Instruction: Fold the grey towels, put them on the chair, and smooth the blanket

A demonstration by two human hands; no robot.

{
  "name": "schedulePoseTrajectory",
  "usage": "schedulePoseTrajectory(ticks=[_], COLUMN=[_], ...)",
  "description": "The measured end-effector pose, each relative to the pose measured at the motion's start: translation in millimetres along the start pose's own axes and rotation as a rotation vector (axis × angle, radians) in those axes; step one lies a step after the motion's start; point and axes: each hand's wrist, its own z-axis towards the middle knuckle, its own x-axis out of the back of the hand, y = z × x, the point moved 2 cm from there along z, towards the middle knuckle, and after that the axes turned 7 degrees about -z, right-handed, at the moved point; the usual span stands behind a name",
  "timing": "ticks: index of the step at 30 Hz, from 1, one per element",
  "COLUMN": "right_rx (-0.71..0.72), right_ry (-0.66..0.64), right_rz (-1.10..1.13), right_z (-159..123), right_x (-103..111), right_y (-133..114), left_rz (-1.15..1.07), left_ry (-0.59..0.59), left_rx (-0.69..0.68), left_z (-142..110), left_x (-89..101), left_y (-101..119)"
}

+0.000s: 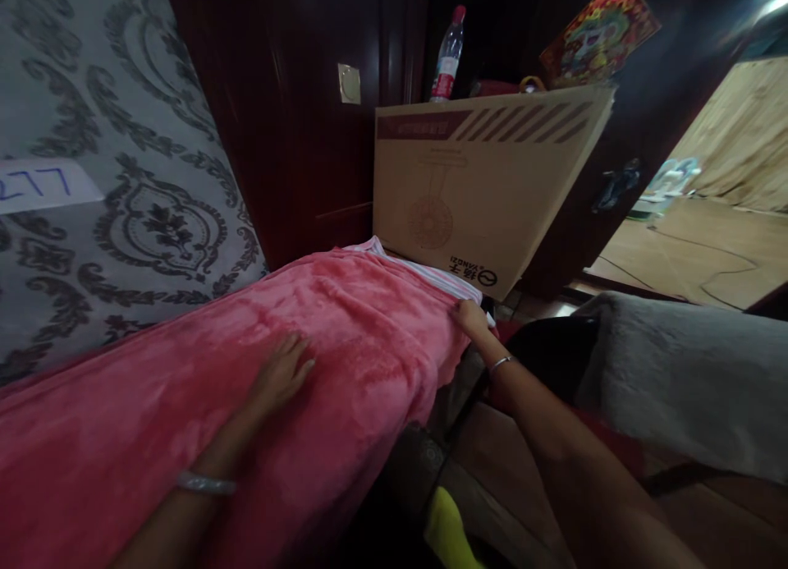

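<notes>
A pink plush blanket (345, 331) lies spread over a long surface along the wall. My left hand (280, 376) rests on top of it, palm down with the fingers stretched out. At the blanket's far right corner, my right hand (471, 316) has its fingers closed on the edge. A striped white cloth (440, 279) shows from under the blanket beside that hand. What lies beneath the covers is hidden.
Behind the far end leans a large cardboard box (480, 191) with a plastic bottle (449, 56) on top. Patterned wallpaper (141, 167) borders the left. A chair with a grey fluffy cover (695, 380) stands right, near a doorway.
</notes>
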Motion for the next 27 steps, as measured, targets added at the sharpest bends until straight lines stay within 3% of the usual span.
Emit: schedulePoseTrajectory(ticks=[5, 9, 12, 17, 21, 24, 27], right_rx=[-0.174, -0.344, -0.372, -0.286, -0.19, -0.068, 0.077], right_ry=[0.046, 0.116, 0.108, 0.036, 0.076, 0.097, 0.075], right_rz=[0.022, 0.035, 0.037, 0.007, -0.049, -0.049, -0.012], right_z=[23, 41, 45, 39, 45, 59, 75], right_x=[20, 33, 23, 2, 8, 12, 5], right_y=[11, 24, 25, 23, 17, -9, -53], left_rz=[0.033, 0.054, 0.047, 0.011, -0.053, -0.119, -0.06], left_ry=[-0.019, -0.021, -0.008, -0.038, -0.064, -0.009, 0.065], left_rx=[-0.046, -0.068, -0.091, -0.179, -0.219, -0.183, -0.047], left_z=[-8, -14, -15, -21, -14, 12, 45], left_x=[-28.2, -32.2, -32.4, -36.0, -29.0, -17.4, -12.7], left_y=[25, 28, 25, 23, 21, 15, 5])
